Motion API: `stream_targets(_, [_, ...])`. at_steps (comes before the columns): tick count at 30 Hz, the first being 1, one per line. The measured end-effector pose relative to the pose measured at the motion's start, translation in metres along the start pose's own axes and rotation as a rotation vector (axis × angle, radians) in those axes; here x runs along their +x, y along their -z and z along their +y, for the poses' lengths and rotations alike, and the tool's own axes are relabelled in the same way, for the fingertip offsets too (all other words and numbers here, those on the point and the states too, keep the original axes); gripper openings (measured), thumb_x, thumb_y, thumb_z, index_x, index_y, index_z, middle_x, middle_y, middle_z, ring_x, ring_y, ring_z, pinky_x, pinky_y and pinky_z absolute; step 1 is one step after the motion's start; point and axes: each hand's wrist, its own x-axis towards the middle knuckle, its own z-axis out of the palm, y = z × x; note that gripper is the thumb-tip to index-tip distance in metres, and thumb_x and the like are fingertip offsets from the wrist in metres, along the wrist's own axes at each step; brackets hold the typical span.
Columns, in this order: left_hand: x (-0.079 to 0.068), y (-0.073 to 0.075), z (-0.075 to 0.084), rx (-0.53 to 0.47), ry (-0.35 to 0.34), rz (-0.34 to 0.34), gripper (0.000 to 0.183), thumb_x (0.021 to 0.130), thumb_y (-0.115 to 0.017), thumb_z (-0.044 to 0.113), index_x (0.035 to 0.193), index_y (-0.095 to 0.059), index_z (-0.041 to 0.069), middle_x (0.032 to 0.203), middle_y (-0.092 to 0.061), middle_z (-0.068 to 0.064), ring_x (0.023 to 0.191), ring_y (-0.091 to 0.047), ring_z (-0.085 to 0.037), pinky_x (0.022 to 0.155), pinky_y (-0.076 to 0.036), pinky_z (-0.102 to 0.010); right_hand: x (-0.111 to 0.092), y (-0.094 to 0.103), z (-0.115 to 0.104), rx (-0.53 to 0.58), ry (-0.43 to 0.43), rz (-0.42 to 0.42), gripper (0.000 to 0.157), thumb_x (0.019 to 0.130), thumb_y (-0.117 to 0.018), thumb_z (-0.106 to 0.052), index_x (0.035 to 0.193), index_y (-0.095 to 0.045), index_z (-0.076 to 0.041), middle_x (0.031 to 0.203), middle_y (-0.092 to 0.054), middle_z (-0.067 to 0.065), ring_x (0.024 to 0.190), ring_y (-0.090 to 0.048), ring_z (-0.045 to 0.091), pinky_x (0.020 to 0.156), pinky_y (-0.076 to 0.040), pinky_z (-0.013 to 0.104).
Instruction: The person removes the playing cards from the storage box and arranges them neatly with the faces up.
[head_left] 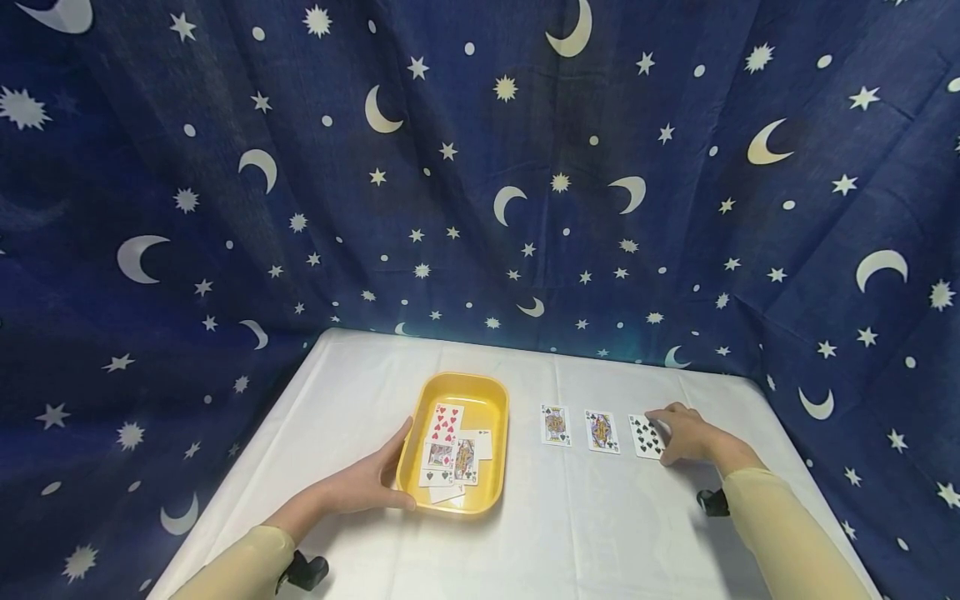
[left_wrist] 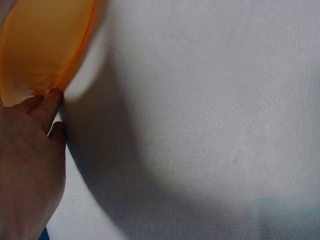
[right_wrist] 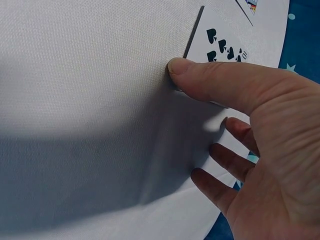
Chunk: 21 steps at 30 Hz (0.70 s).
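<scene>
At the left side of a yellow plastic tray [head_left: 504,450], my left hand [head_left: 367,483] touches the outer wall, thumb and fingers spread apart. In the left wrist view, fingertips [left_wrist: 54,95] meet the tray's rim [left_wrist: 80,50]. Inside the tray lie several face-up playing cards, including a hearts card [head_left: 446,422] and a face card [head_left: 465,461]. To the right, my right hand [head_left: 693,437] holds a ten of spades [head_left: 642,433] at its edges between thumb and index finger. The right wrist view shows the thumb on the card's [right_wrist: 205,37] corner; the other fingers are off it.
Two face cards, one [head_left: 555,425] nearer the tray and another [head_left: 602,432] beside the ten, lie in a row on the white tablecloth [head_left: 525,550]. A dark blue star-and-moon curtain [head_left: 465,167] surrounds the table's back and sides.
</scene>
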Motion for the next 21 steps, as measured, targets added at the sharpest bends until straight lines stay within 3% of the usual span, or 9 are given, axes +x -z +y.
stream_targets(21, [-0.0006,0.0005,0.0025,0.002,-0.010,-0.006,0.130,0.079,-0.090,0.037,0.165,0.007,0.031,0.172,-0.003,-0.003,0.156,-0.012,-0.027,0.124,-0.018,-0.051,-0.0009,-0.0017,0.0040,0.017,-0.007,-0.005,0.093,0.069,-0.087,-0.009,0.150,-0.044,0.004,0.144,-0.037,0.036,0.131,-0.034,0.057,0.107,-0.030,0.077])
